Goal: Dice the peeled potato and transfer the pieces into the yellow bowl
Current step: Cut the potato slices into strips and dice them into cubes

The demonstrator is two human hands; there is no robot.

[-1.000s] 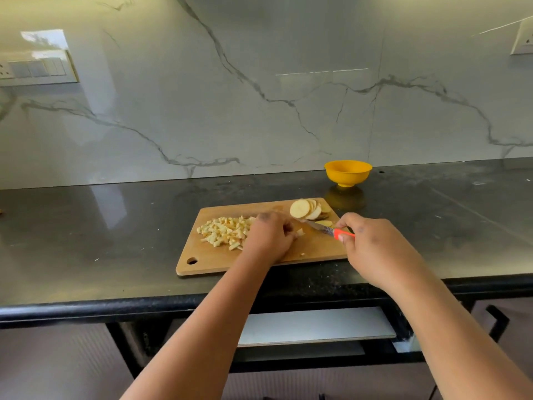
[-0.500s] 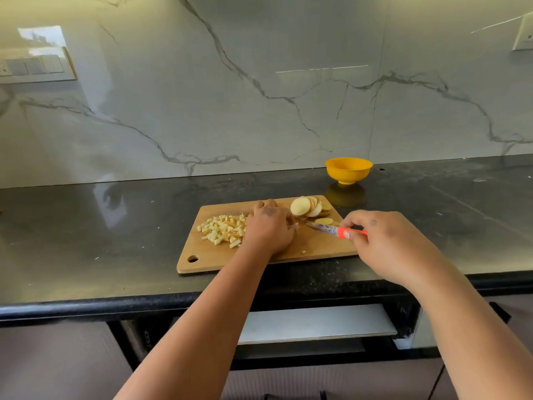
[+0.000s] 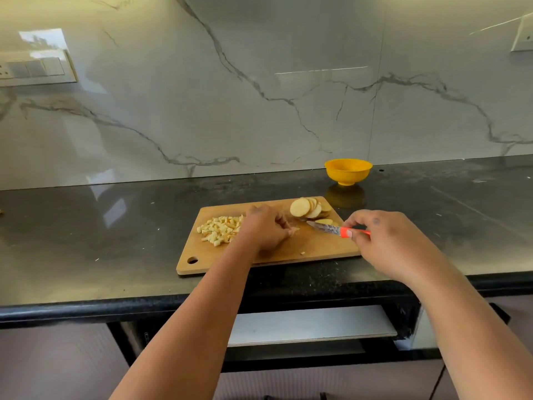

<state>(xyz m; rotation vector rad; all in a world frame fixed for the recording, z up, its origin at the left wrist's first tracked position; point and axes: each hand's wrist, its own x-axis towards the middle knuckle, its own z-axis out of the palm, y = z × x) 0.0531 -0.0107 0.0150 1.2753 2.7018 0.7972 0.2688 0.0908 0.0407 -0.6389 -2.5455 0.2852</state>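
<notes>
Our right hand (image 3: 395, 243) grips the orange handle of a small knife (image 3: 334, 228), fingers curled round it, with the blade pointing left and low over the wooden cutting board (image 3: 317, 246). Our left hand (image 3: 264, 229) rests on the middle of the board with its fingers curled and the fingertips (image 3: 290, 232) pinching a small pale potato piece just left of the blade tip. Left of this hand lies the pile of diced potato (image 3: 220, 230), partly covered by the hand at its right edge. At the far right corner of the board stand the overlapping potato slices (image 3: 308, 208), leaning on one another, with a further slice lying flat just behind the blade. One stray cube lies near the front edge of the board. The board rests on the dark glossy table (image 3: 86, 232). The yellow bowl (image 3: 348, 171) stands on the table beyond the board's far right corner, apart from it, against the marble-patterned wall (image 3: 259, 82).
</notes>
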